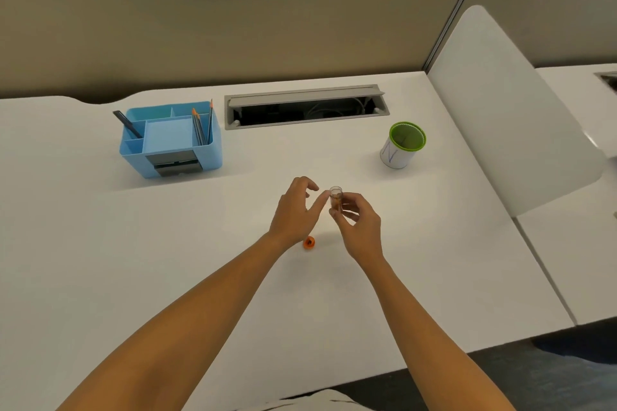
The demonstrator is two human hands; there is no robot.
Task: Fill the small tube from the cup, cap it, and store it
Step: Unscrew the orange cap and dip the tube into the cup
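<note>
Above the white table, the right hand pinches one small clear plastic tube upright, uncapped, amber inside (seemingly filled already). The left hand hovers beside it, fingers spread, holding nothing. One orange cap lies below on the table; capping and storing remain. One green-rimmed white cup and one blue plastic organiser stand behind.

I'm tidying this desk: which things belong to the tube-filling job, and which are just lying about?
Job: small tube in the right hand, orange cap, green-rimmed cup, left hand.
Lying about: blue organizer, its pencils.
</note>
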